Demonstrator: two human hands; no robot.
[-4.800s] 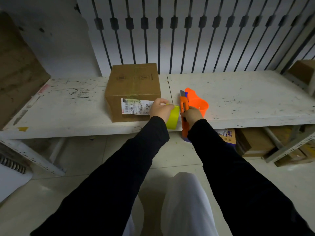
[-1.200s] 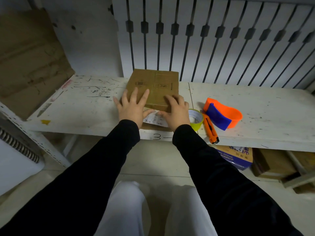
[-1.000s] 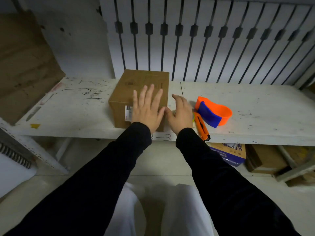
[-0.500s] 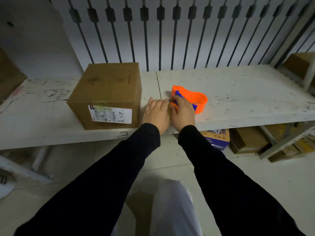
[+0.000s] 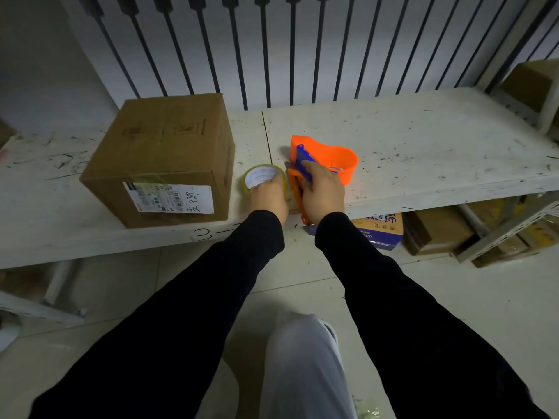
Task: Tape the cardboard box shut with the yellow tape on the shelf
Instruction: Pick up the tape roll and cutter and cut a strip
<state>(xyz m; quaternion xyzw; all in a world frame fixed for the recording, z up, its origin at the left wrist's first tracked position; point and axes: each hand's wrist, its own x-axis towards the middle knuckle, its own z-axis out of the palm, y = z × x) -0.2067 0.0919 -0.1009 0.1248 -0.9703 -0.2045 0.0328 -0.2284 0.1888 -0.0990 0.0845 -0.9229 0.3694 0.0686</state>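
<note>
Left hand (image 5: 269, 193) grasping yellow tape roll (image 5: 263, 176) flat on shelf (image 5: 423, 152), just right of cardboard box (image 5: 163, 158); right hand (image 5: 322, 192) closed over orange box cutter (image 5: 298, 189), touching orange tape dispenser (image 5: 328, 158).

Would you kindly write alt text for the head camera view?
A person's left hand grips a yellow tape roll and their right hand an orange utility knife, on a scuffed white shelf beside a closed brown cardboard box.

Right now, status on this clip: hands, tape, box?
Left hand on yellow tape roll, flat on shelf. Right hand over orange cutter. Cardboard box untouched, left of the roll. Nothing in the way.
</note>
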